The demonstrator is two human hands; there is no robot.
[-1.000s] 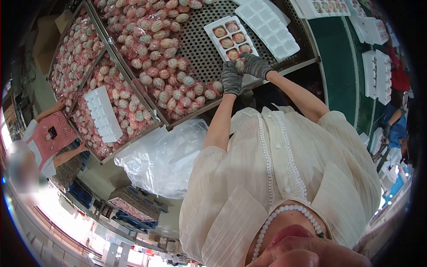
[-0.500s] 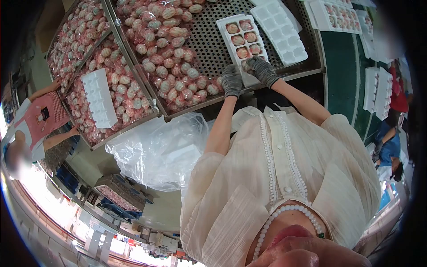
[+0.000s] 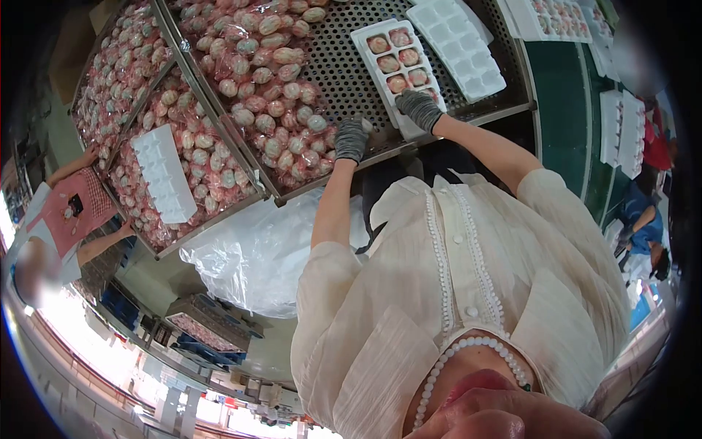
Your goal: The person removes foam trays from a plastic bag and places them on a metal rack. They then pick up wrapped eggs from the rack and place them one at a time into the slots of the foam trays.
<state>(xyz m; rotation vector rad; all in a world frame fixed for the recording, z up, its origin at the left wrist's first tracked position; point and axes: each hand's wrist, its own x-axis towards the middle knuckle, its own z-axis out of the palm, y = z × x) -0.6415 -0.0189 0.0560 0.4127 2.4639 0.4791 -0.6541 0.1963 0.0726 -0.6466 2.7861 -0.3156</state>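
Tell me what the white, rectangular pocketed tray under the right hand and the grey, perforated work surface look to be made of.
White pocketed tray: probably foam or moulded plastic, matte, judging by its thick, soft-edged walls.
Grey perforated work surface: likely metal, dull, judging by its regular round holes; which metal, I cannot tell.
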